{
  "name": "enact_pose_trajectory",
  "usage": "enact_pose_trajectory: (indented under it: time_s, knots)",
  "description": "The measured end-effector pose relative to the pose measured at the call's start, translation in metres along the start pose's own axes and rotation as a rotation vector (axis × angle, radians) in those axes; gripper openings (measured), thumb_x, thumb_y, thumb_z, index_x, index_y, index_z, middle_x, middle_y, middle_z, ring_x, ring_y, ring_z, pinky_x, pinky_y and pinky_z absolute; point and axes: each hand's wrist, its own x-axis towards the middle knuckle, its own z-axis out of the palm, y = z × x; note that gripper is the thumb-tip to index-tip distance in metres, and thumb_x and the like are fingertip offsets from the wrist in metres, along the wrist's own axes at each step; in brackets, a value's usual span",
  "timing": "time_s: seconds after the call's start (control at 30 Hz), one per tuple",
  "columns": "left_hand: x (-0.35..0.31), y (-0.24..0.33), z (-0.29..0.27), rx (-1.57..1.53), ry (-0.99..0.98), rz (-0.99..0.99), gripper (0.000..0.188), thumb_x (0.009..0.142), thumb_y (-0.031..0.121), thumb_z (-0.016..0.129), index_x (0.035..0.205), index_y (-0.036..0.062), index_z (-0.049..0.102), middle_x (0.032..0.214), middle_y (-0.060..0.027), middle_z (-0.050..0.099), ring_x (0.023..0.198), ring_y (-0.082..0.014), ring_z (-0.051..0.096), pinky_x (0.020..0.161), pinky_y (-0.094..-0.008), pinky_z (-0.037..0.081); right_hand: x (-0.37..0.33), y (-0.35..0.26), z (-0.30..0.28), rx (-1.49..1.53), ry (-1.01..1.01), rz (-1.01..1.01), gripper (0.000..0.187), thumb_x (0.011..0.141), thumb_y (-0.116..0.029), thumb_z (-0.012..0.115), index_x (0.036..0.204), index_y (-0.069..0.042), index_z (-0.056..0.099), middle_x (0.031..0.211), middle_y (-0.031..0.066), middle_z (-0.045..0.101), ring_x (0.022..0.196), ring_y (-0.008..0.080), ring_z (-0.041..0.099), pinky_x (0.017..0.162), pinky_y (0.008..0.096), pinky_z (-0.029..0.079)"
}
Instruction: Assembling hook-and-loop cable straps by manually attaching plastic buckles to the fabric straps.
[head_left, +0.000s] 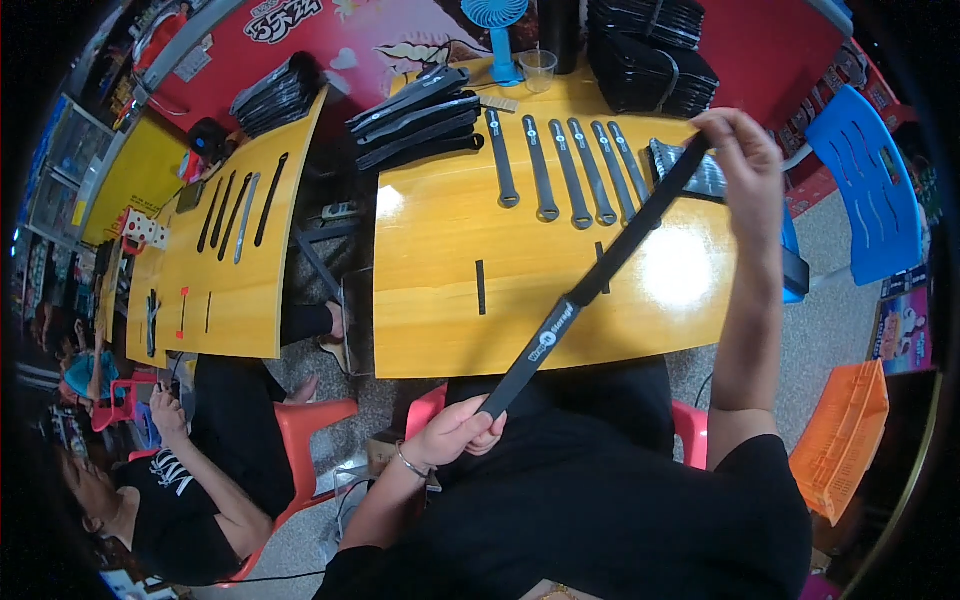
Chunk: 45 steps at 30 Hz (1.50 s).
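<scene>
A long black strap point(620, 255) with white printing on its lower half stretches diagonally between my hands, over the yellow wooden table point(420, 320). Its lower end is gripped by my left hand point(455, 435) at the table's front edge. Up at the far right, my right hand point(742, 155) pinches the other end. Behind the strap, several similar straps point(540, 170) lie side by side, each with a rounded, slotted near end. Two short black strips point(480, 287) are on the tabletop; the held strap partly covers one.
Loosely piled straps point(415, 120) stand at the table's back left, a blue fan point(502, 45) and clear cup point(538, 70) behind. Tied black bundles point(655, 70) rise at the back right. Left, a co-worker point(180, 500) sits by another table point(255, 300). An orange crate point(840, 440) is at right.
</scene>
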Motion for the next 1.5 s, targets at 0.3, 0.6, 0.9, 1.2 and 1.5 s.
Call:
enact_pose_trajectory:
  time_s: [0.3, 0.6, 0.9, 1.2, 1.5]
  knots:
    - [0.033, 0.011, 0.009, -0.121, 0.278, 0.297, 0.041, 0.098, 0.042, 0.031, 0.110, 0.0052, 0.046, 0.065, 0.0000, 0.036, 0.052, -0.0095, 0.032, 0.047, -0.0231, 0.029, -0.044, -0.028, -0.111, -0.549, 0.562, -0.125, 0.020, 0.093, -0.017, 0.056, 0.104, -0.006, 0.068, 0.086, 0.0030, 0.066, 0.074, 0.0027, 0.058, 0.060, 0.0133, 0.041]
    - [0.086, 0.008, 0.043, -0.094, 0.261, 0.432, 0.042, 0.099, 0.042, 0.027, 0.120, 0.0081, 0.039, 0.080, -0.0111, 0.054, 0.064, -0.0198, 0.054, 0.053, -0.0271, 0.042, -0.098, -0.018, -0.102, -1.275, 0.421, 0.042, 0.015, 0.084, -0.015, 0.066, 0.098, -0.014, 0.071, 0.087, 0.0040, 0.070, 0.072, 0.0104, 0.066, 0.059, 0.0227, 0.050]
    - [0.092, 0.022, 0.040, -0.167, 0.302, 0.443, 0.040, 0.100, 0.036, 0.026, 0.129, 0.0092, 0.032, 0.099, -0.0170, 0.054, 0.094, -0.0322, 0.063, 0.067, -0.0326, 0.058, -0.136, 0.055, -0.019, -1.176, -0.118, 0.446, 0.024, 0.078, -0.033, 0.068, 0.088, -0.011, 0.071, 0.099, 0.0075, 0.066, 0.078, 0.0277, 0.065, 0.067, 0.0376, 0.050]
    - [0.088, 0.024, 0.024, -0.166, 0.329, 0.537, 0.038, 0.096, 0.028, 0.043, 0.129, 0.0100, 0.036, 0.100, -0.0104, 0.052, 0.097, -0.0323, 0.062, 0.072, -0.0358, 0.060, -0.135, 0.068, -0.015, -0.989, -0.029, 0.318, 0.034, 0.084, -0.028, 0.063, 0.110, -0.006, 0.064, 0.102, 0.0113, 0.065, 0.086, 0.0294, 0.064, 0.074, 0.0367, 0.050]
    - [0.091, 0.033, 0.028, -0.062, 0.408, 0.649, 0.041, 0.090, 0.021, 0.057, 0.127, 0.0099, 0.040, 0.102, -0.0105, 0.056, 0.099, -0.0328, 0.062, 0.075, -0.0357, 0.059, -0.132, -0.058, 0.065, -0.317, -0.416, 0.068, 0.035, 0.084, -0.001, 0.052, 0.118, -0.004, 0.059, 0.066, 0.0057, 0.063, 0.062, 0.0219, 0.056, 0.061, 0.0336, 0.046]
